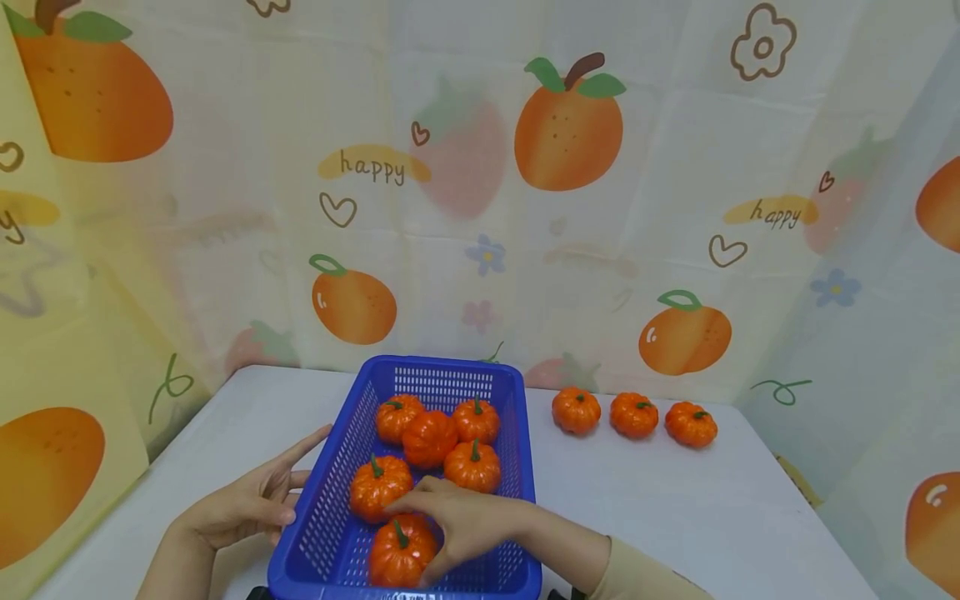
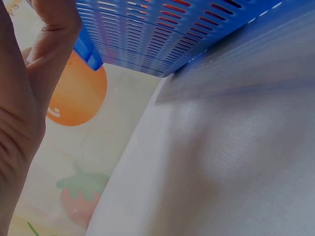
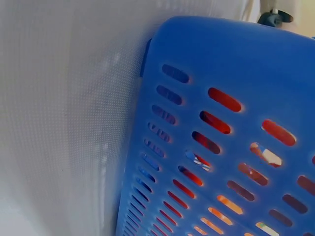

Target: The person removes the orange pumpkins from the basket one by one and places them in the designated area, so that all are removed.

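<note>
A blue plastic basket (image 1: 531, 533) with slotted walls stands on the table, with several small orange pumpkins (image 1: 428, 439) inside. Reaching over its right wall, my right hand (image 1: 468, 521) has thumb and fingers around the nearest pumpkin (image 1: 397, 557), which sits at the basket's near end. Another pumpkin (image 1: 378, 492) lies just beyond those fingers. Outside the left wall, my left hand (image 1: 243, 504) touches the basket's side with its fingers extended. The left wrist view shows part of that hand (image 2: 29, 98) beside the slotted wall (image 2: 147, 34). Only the basket's outside (image 3: 221, 54) fills the right wrist view, which hides the right hand.
Three more orange pumpkins (image 1: 633, 416) sit in a row at the table's back right. A fruit-printed cloth (image 1: 465, 250) hangs behind and at both sides of the white table (image 1: 660, 517). The basket's raised walls surround the right hand.
</note>
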The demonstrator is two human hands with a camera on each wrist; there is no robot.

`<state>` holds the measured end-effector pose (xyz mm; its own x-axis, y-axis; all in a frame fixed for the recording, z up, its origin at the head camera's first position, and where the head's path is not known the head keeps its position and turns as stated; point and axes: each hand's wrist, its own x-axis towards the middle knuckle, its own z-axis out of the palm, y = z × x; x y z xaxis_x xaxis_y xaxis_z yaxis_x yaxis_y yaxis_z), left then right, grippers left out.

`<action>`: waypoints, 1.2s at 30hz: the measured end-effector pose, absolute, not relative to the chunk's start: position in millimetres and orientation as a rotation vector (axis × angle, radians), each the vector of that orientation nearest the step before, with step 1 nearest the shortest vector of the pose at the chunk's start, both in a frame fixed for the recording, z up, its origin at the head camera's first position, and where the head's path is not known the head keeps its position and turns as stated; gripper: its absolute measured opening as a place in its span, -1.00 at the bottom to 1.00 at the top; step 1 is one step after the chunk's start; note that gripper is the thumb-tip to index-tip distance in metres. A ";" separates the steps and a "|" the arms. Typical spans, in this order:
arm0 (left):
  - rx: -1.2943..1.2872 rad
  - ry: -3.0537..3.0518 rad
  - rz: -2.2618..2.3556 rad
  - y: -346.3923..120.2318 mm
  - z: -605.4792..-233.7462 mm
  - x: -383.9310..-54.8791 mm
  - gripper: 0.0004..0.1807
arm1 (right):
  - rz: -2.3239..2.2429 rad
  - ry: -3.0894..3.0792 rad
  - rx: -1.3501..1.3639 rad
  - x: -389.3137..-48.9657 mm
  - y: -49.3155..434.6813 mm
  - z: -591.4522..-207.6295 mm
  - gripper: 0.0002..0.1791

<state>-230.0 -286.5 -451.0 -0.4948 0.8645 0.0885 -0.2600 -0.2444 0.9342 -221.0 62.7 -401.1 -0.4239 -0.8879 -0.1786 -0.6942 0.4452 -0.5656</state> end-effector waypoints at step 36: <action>0.801 1.206 1.835 -288.0 -452.2 -230.9 -0.03 | -0.885 2.305 -1.068 -229.2 76.7 -392.9 -0.19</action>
<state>-230.9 -288.0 -452.2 -0.4946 0.8650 0.0840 -0.2663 -0.2429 0.9328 -229.2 76.7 -392.9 -0.6005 -0.7896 -0.1261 -0.5025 0.4953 -0.7086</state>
